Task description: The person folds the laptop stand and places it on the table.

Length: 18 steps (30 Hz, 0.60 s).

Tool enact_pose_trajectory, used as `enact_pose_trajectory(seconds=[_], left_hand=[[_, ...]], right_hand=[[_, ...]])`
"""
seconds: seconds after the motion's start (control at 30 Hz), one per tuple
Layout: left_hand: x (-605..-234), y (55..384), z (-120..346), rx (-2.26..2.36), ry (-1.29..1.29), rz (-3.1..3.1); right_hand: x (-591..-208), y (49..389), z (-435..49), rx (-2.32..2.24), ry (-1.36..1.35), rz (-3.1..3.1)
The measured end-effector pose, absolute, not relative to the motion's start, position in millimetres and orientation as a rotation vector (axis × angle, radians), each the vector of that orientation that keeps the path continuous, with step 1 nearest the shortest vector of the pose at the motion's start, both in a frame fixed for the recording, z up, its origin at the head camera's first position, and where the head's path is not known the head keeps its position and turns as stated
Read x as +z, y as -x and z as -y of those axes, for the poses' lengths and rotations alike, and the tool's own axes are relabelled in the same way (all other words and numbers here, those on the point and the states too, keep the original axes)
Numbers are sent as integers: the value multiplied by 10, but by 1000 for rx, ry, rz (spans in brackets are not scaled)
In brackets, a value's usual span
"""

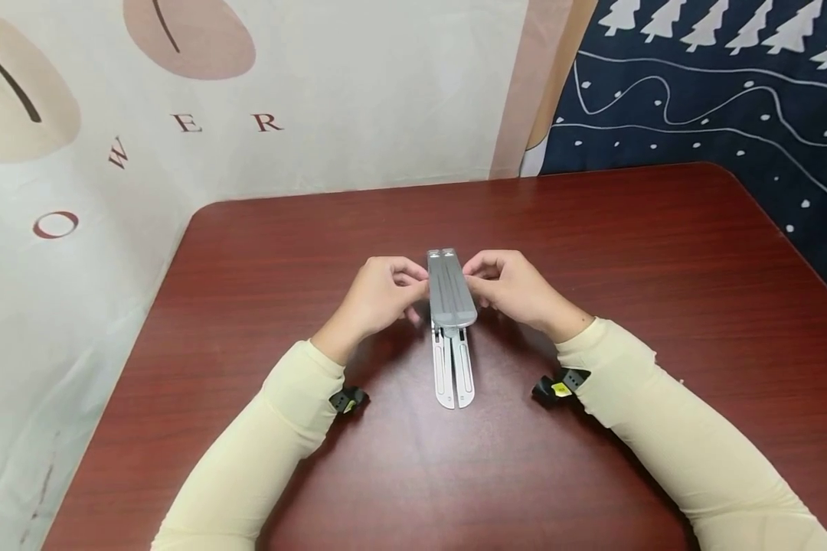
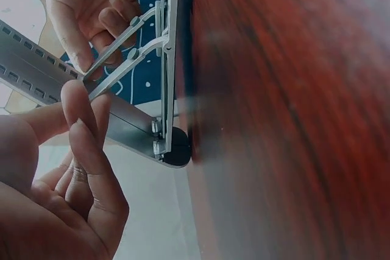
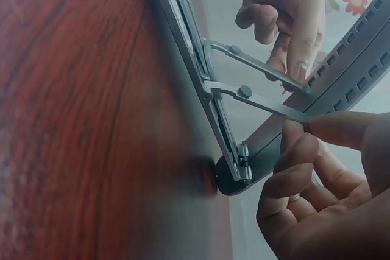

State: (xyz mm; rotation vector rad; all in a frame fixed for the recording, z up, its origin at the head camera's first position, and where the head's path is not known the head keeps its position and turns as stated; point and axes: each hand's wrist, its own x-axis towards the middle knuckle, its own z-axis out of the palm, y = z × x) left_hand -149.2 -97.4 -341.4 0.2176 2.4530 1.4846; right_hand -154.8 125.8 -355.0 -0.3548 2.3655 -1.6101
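A silver folding laptop stand (image 1: 450, 295) sits mid-table, its upper part tilted up from two narrow base legs (image 1: 444, 375). My left hand (image 1: 379, 297) pinches the left side of the stand between thumb and fingers. On the opposite side my right hand (image 1: 513, 285) does likewise. In the right wrist view, right thumb and forefinger grip the end of a support strut (image 3: 268, 106), beside the row of slots in the upper part. The left wrist view shows left fingertips around the end of a strut (image 2: 116, 76); the exact contact is partly hidden.
The reddish-brown table (image 1: 303, 474) has rounded far corners. A pale printed cloth (image 1: 358, 92) hangs behind and at left, a dark blue one with white trees (image 1: 703, 99) at right. Black straps with small devices (image 1: 560, 387) are on both wrists.
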Motion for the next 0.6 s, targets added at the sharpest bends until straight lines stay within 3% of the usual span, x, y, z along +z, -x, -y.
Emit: enact_pose_trajectory(seconds=[0.6], left_hand=[[-3436,1633,955,1389,-215,-2452]], right_hand=[[-3593,1729,-1252,-1524,323,-2348]])
